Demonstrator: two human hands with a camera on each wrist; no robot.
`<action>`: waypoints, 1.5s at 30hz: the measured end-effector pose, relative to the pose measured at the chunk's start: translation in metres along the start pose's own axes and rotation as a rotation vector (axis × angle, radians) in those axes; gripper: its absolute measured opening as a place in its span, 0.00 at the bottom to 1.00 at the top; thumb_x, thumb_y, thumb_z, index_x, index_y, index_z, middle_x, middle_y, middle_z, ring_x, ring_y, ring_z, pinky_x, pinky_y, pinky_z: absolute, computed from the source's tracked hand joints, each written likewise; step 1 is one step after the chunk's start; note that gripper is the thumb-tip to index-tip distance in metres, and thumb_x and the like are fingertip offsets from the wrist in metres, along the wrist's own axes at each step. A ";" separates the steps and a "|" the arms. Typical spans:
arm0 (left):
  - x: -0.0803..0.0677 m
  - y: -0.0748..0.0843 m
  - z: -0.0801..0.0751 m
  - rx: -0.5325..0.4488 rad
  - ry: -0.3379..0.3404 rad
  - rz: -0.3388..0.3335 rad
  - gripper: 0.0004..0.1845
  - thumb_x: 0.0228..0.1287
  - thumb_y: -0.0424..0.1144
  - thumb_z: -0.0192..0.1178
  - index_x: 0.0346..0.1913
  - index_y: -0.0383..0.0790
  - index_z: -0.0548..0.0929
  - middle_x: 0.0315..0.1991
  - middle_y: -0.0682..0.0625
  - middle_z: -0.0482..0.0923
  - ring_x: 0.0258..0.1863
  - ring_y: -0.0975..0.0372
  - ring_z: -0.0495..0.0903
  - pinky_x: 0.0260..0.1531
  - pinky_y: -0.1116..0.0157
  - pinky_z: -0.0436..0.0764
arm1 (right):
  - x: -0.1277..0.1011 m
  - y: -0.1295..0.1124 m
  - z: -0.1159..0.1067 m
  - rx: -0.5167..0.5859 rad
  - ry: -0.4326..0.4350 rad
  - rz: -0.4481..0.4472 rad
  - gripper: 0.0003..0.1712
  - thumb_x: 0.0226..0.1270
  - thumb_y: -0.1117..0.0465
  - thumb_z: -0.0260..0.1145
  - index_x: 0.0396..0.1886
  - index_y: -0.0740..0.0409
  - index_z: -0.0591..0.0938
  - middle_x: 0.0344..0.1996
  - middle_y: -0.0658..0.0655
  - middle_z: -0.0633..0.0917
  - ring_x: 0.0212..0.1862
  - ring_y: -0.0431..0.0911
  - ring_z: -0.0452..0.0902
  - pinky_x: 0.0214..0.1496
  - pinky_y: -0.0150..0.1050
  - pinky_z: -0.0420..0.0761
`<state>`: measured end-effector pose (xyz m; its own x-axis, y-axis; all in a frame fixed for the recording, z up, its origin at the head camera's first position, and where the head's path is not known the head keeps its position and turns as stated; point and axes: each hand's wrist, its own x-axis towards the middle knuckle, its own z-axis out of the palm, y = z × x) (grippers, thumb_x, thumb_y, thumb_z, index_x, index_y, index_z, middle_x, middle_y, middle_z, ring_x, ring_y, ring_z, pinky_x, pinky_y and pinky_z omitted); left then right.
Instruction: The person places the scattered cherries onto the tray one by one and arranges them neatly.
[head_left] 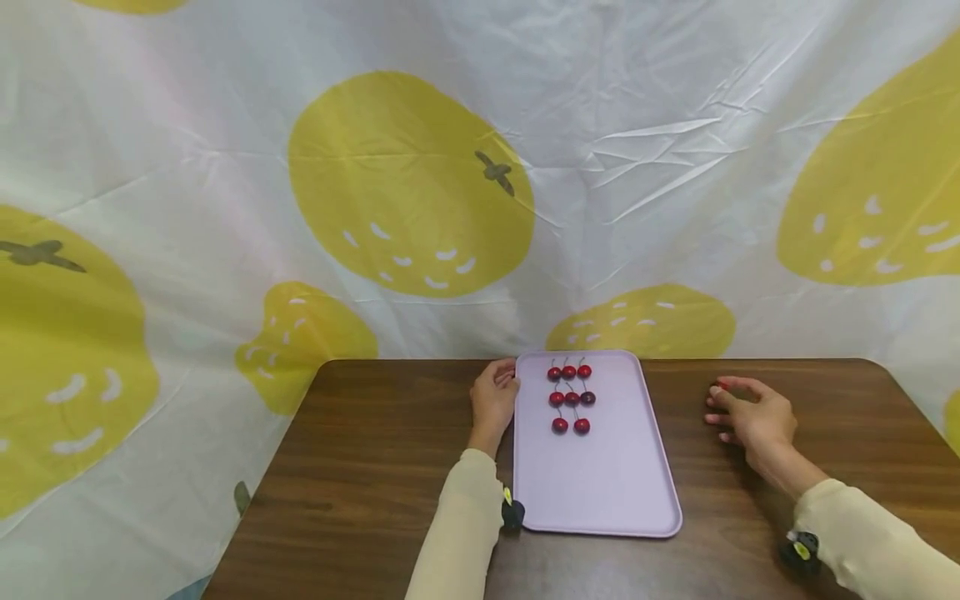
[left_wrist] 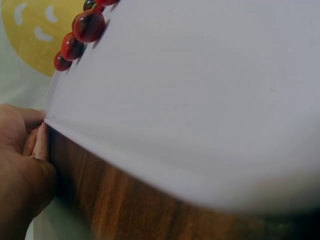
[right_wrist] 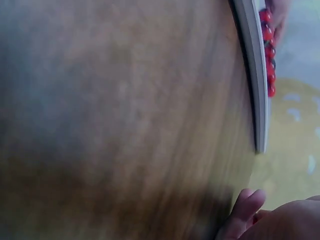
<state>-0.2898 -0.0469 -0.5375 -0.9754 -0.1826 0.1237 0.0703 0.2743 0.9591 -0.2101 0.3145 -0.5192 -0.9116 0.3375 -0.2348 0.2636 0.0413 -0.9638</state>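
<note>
A pale lilac tray [head_left: 600, 492] lies on the brown wooden table, with several red cherries [head_left: 572, 399] in rows on its far half, most with thin stems. My left hand [head_left: 493, 402] holds the tray's left edge near its far corner. In the left wrist view, the thumb [left_wrist: 35, 117] rests at the rim with fingers beside it. Off to the right of the tray, my right hand [head_left: 753, 417] pinches a small red cherry [head_left: 722, 385] above the table. The fingers mostly cover that cherry, and its stem cannot be seen.
The wooden table [head_left: 375, 483] extends on both sides of the tray. Behind its far edge hangs a white cloth [head_left: 645, 208] printed with large yellow fruit. A dark device sits on each wrist, the left one [head_left: 512, 512] close against the tray's left side.
</note>
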 end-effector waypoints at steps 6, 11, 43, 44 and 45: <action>0.000 -0.002 0.001 0.012 0.004 -0.006 0.15 0.69 0.24 0.64 0.57 0.32 0.87 0.53 0.37 0.90 0.57 0.49 0.89 0.63 0.56 0.88 | -0.012 -0.004 0.014 -0.159 0.052 -0.155 0.11 0.73 0.50 0.72 0.51 0.42 0.83 0.22 0.29 0.88 0.24 0.33 0.87 0.18 0.35 0.85; 0.000 -0.002 0.000 0.013 0.003 -0.017 0.16 0.69 0.25 0.64 0.58 0.33 0.87 0.54 0.38 0.90 0.57 0.49 0.89 0.64 0.56 0.87 | -0.020 -0.011 0.027 -0.283 0.076 -0.230 0.25 0.70 0.43 0.74 0.57 0.52 0.81 0.21 0.36 0.87 0.24 0.35 0.86 0.18 0.37 0.86; 0.001 -0.001 0.000 0.012 -0.006 -0.029 0.16 0.70 0.25 0.63 0.58 0.33 0.86 0.56 0.39 0.89 0.59 0.50 0.88 0.64 0.56 0.87 | -0.035 -0.007 0.096 -0.991 -0.351 -0.974 0.15 0.66 0.59 0.77 0.51 0.40 0.89 0.29 0.39 0.80 0.28 0.33 0.70 0.26 0.29 0.71; 0.001 -0.001 0.000 0.007 -0.006 -0.027 0.16 0.70 0.24 0.63 0.58 0.32 0.86 0.56 0.38 0.89 0.59 0.49 0.88 0.64 0.56 0.87 | -0.034 -0.007 0.097 -0.998 -0.357 -0.980 0.15 0.66 0.59 0.77 0.51 0.41 0.89 0.29 0.39 0.80 0.28 0.33 0.70 0.26 0.29 0.71; 0.001 -0.002 0.000 0.004 -0.005 -0.020 0.16 0.69 0.24 0.63 0.58 0.32 0.86 0.56 0.38 0.89 0.58 0.49 0.88 0.64 0.56 0.87 | -0.034 -0.008 0.097 -1.005 -0.362 -0.986 0.15 0.66 0.60 0.77 0.50 0.41 0.89 0.29 0.39 0.80 0.28 0.33 0.71 0.27 0.30 0.72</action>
<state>-0.2912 -0.0473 -0.5390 -0.9777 -0.1832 0.1028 0.0495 0.2746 0.9603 -0.2119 0.2115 -0.5162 -0.8373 -0.4620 0.2923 -0.5381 0.7909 -0.2913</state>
